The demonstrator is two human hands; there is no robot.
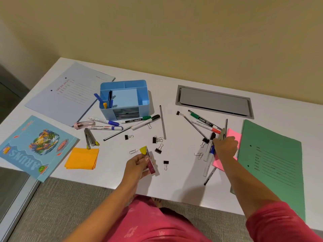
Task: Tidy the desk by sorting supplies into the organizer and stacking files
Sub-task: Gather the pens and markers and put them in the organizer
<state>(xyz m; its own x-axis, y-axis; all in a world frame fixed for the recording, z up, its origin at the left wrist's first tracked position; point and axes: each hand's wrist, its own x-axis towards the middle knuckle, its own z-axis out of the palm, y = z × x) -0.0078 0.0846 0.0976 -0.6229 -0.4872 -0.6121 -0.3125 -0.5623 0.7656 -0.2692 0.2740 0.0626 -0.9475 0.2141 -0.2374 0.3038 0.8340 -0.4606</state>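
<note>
A blue desk organizer (138, 98) stands at the desk's middle back with a few pens upright in its left slot. My left hand (138, 163) grips a maroon box (151, 165) and a yellow-tipped stapler (144, 149) near the front edge. My right hand (225, 145) grips a grey stapler (222, 133) over a pink sticky pad (233, 133), among markers (203, 120). More markers (104, 121) and pencils lie in front of the organizer. A light blue file (66, 95) lies at the back left and a green file (272, 163) at the right.
Binder clips (158, 150) and paper clips (133, 151) are scattered mid-desk. An orange sticky pad (82, 158), another stapler (90, 137) and a blue notebook (35, 145) sit at the left. A grey cable hatch (215, 101) is set in the desk behind the right markers.
</note>
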